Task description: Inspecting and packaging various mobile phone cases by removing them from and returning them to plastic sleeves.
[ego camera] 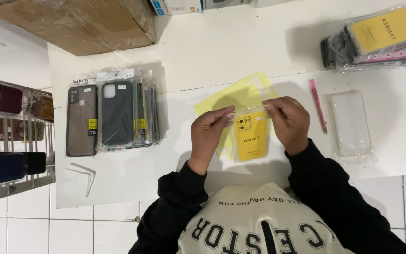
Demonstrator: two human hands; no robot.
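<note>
Sleeve [251, 135], a clear plastic one with a yellow card inside, sits low over the white table [222, 51], held at its top edge between both hands. Left hand [208, 132] pinches the upper left corner between thumb and fingertips; right hand [287, 121] pinches the upper right corner the same way. Both grasp the sleeve itself, neither is loose. It hangs roughly upright toward the body, its lower end over a yellow sheet [240, 96] that lies flat on the table.

To handle the top edge well, I judge the pinches should stay close to the corners, so the thin film does not crumple and the card stays square inside. An even pull from both sides keeps the mouth straight; a harder tug on one side would likely skew it or crease the plastic. Working low over the table seems wise, since the slick film can slip.

Left of the hands lies a row of dark cases [113, 115] in wrappers. Right of them are a pink pen [318, 106] and a clear case [351, 123], well apart from the sleeve. More packed cases [381, 35] lie at the far right corner, a cardboard box [85, 23] at the far left.
</note>
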